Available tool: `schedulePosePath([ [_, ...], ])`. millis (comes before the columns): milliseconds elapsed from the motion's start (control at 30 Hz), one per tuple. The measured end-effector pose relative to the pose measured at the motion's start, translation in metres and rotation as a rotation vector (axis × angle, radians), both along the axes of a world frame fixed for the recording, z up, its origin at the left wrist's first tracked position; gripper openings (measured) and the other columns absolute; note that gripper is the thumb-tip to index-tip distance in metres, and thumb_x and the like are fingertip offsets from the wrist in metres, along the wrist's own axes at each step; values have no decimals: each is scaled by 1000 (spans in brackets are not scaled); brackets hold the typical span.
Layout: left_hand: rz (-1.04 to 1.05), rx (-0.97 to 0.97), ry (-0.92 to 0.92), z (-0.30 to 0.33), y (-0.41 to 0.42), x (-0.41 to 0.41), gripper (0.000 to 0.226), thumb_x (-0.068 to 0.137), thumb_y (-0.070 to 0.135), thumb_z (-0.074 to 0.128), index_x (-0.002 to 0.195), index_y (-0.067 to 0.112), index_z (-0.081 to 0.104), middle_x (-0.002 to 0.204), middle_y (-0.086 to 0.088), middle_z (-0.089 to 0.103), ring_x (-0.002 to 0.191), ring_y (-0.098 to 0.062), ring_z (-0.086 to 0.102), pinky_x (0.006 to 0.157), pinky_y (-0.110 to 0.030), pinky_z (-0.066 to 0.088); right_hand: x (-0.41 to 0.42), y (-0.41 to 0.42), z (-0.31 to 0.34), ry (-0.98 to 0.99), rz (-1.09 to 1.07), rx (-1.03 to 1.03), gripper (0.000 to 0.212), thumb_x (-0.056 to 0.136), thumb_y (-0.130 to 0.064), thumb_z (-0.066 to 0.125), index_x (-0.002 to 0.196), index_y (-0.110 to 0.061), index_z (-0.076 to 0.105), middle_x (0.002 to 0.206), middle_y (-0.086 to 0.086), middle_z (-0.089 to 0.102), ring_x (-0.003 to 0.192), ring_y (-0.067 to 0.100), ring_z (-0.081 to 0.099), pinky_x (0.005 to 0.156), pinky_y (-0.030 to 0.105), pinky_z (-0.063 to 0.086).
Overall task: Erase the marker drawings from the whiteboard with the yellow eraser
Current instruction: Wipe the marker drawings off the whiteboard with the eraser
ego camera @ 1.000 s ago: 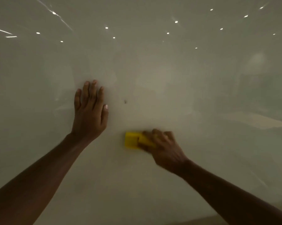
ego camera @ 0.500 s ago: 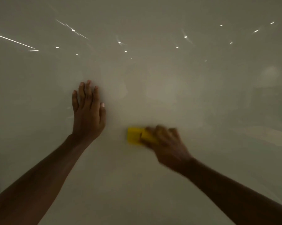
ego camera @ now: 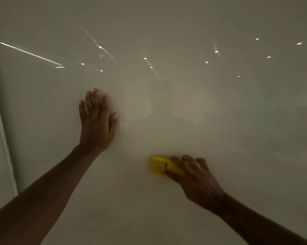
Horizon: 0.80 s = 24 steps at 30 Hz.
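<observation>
A glossy whiteboard fills almost the whole head view, dimly lit, and I see no marker lines on it. My right hand presses the yellow eraser against the board below centre; its fingers cover the eraser's right half. My left hand lies flat on the board up and to the left of the eraser, fingers together and pointing up, holding nothing.
The board's left edge runs down as a pale vertical strip at the far left. Ceiling lights reflect as bright dots and streaks across the upper board.
The small dark mark seen a second ago near my left hand is no longer visible. My right hand with the eraser has slid slightly down and right. The view shifted, revealing the board's left edge.
</observation>
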<state>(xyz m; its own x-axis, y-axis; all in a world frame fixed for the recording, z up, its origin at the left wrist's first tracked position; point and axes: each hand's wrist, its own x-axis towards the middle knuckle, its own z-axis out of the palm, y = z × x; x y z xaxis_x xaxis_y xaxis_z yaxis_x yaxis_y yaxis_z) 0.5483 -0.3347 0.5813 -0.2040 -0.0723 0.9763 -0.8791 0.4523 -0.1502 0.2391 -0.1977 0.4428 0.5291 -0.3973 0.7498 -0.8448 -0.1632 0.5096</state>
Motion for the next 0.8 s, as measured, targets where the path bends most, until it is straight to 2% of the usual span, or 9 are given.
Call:
schedulePosePath([
  [167, 33, 21, 25, 0, -9, 24, 66, 111, 41, 25, 157, -6, 32, 165, -35, 23, 155, -53, 18, 124, -67, 16, -34, 3, 119, -814, -98, -385, 56, 89, -25, 58, 143, -32, 43, 145, 18, 42, 115, 45, 44, 84, 53, 39],
  [233, 43, 23, 27, -1, -10, 32, 66, 112, 40, 24, 157, -6, 33, 165, -36, 24, 155, -53, 19, 124, -67, 18, -23, -2, 139, -942, -94, -431, 60, 89, -24, 60, 146, -33, 42, 147, 19, 39, 117, 45, 42, 86, 53, 38],
  [300, 43, 14, 19, -2, -10, 34, 65, 112, 39, 25, 157, -6, 33, 164, -36, 24, 154, -53, 21, 123, -67, 19, 8, -9, 128, -809, -72, -392, 59, 89, -26, 58, 145, -32, 42, 146, 19, 40, 115, 45, 44, 84, 52, 39],
  [400, 48, 8, 4, -4, -11, 40, 64, 111, 39, 27, 157, -6, 33, 165, -36, 24, 154, -52, 20, 124, -66, 18, 60, -25, 66, -314, 69, -182, 59, 89, -22, 60, 143, -37, 40, 145, 7, 41, 109, 39, 50, 80, 45, 37],
  [467, 53, 1, -11, -5, -13, 44, 64, 110, 38, 31, 158, -5, 32, 165, -35, 24, 155, -52, 19, 124, -65, 17, 79, -31, 27, 34, 104, 1, 67, 86, -20, 63, 144, -43, 38, 148, 2, 39, 114, 34, 52, 83, 41, 34],
  [533, 50, -4, -17, -8, -14, 48, 65, 109, 39, 33, 158, -5, 33, 165, -34, 24, 156, -50, 19, 125, -63, 15, 85, -33, 19, 209, 83, 92, 67, 84, -22, 58, 145, -42, 39, 148, 5, 41, 117, 33, 50, 84, 42, 36],
  [667, 53, -42, -8, -12, -15, 52, 64, 108, 36, 37, 156, -6, 36, 165, -33, 27, 156, -48, 20, 126, -62, 16, 94, -36, 86, 63, 102, -50, 61, 87, -29, 62, 143, -41, 42, 141, 9, 49, 109, 34, 53, 77, 40, 38],
  [733, 46, -51, -5, -13, -16, 51, 65, 107, 36, 40, 156, -7, 36, 165, -33, 27, 156, -49, 20, 126, -62, 16, 79, -37, 130, -171, 52, -194, 62, 88, -32, 59, 146, -39, 40, 141, 12, 47, 109, 36, 50, 78, 42, 39],
  [800, 31, -52, -4, -13, -17, 49, 66, 106, 35, 41, 156, -7, 37, 165, -33, 27, 156, -49, 21, 126, -63, 16, 47, -33, 162, -532, -18, -352, 64, 86, -33, 58, 147, -35, 39, 141, 17, 45, 112, 41, 47, 83, 47, 41],
])
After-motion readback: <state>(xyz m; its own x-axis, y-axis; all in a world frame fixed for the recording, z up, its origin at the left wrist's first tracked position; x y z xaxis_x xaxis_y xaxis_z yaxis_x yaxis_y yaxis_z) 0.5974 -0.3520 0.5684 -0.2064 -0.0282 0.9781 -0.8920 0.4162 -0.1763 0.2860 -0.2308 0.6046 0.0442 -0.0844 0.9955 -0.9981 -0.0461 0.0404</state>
